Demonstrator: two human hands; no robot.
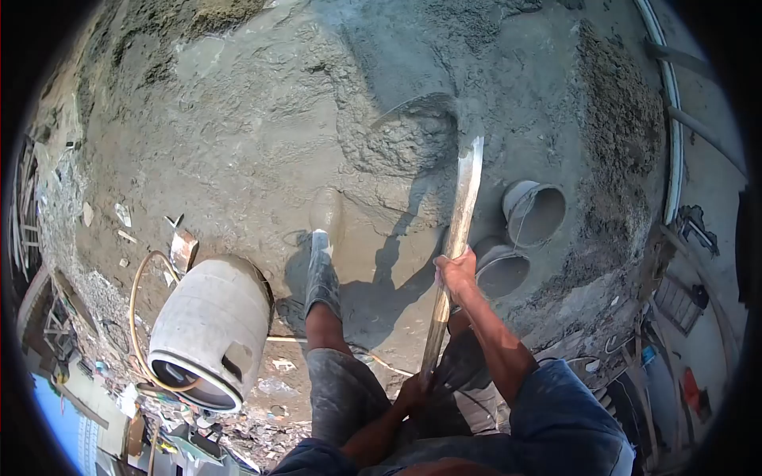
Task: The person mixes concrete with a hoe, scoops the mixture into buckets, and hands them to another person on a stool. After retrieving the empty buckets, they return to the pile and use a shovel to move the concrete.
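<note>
A long wooden handle (463, 205) runs up and slightly right from my body, its pale metal-like top end by the wet mortar. My right hand (456, 274) is closed around the handle at its middle. Lower down, near my legs, my left hand (414, 394) wraps round the handle's lower part, partly in shadow. Beyond the handle's top lies a lumpy heap of wet mortar (409, 139), with a thin curved edge over it. Just right of the handle stand two buckets (546, 214), one behind the other.
A grey barrel (214, 317) with an open end lies at the left, a yellowish hose (136, 305) beside it. My booted foot (322, 262) stands in the wet mortar. A dark gravelly ridge (619, 135) and a long pale pipe (675, 151) are at the right. Rubble lies at lower left.
</note>
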